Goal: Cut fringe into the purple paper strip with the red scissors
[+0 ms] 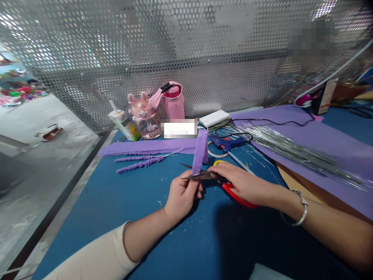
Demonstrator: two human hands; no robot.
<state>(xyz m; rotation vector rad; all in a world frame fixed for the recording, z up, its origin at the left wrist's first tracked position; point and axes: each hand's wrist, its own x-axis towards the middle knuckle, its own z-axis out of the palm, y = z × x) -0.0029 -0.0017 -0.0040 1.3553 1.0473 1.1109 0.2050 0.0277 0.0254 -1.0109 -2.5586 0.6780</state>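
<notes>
My left hand (183, 194) pinches the lower end of a purple paper strip (199, 149), which stands up from the fingers and folds over at its top. My right hand (240, 182) grips scissors (211, 175) with red and yellow handles. Their blades are parted and lie across the strip just above my left fingers. Behind the hands, flat purple strips (148, 146) lie in a row. Crinkled purple pieces (140, 164) rest in front of them, at least one with a thin wire stem.
A blue glue gun (229, 143) with a black cord lies beyond my right hand. Thin wires (303, 151) spread over purple sheets (329, 128) at right. A drink carton (124, 123), a clear pink-lidded bottle (148, 122), a pink bottle (174, 103) and a white box (215, 118) stand along the perforated metal panel (233, 81).
</notes>
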